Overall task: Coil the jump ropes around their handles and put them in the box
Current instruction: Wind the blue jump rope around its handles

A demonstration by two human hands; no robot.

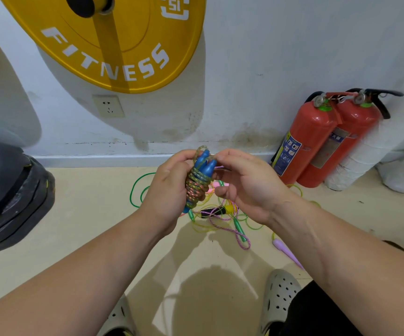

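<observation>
My left hand (169, 187) grips a pair of blue jump-rope handles (204, 163) held upright, with a multicoloured braided rope (196, 187) wound tightly round them. My right hand (242, 183) pinches the free end of that rope beside the tops of the handles. On the floor behind my hands lies a tangle of other jump ropes (220, 214): a green rope (135, 190), yellow-green loops, a pink-purple braided rope (234, 234), a black and yellow handle (222, 210) and a purple handle (285, 251). No box is in view.
Two red fire extinguishers (317, 141) stand against the wall at right, beside white rolls (365, 158). A yellow weight plate (113, 42) hangs above a wall socket (108, 106). Black weight plates (9, 192) are stacked at left. My sandalled feet (281, 294) are at the bottom.
</observation>
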